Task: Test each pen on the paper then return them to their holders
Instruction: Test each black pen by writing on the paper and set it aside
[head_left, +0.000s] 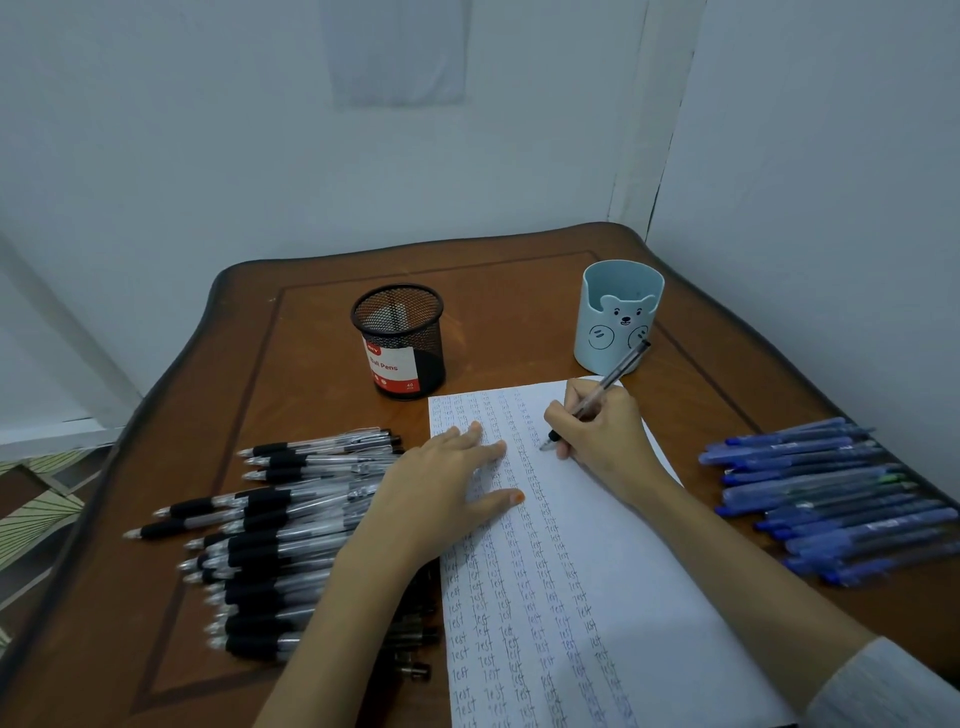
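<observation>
Keep your flat left hand (457, 483) pressing the paper (597, 545) still while your right hand (597, 431) pinches the black pen (597, 395), writing lightly mid-frame.

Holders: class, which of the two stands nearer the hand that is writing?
The blue bear cup, just behind the right hand and its pen; the black mesh holder stands farther left.
</observation>
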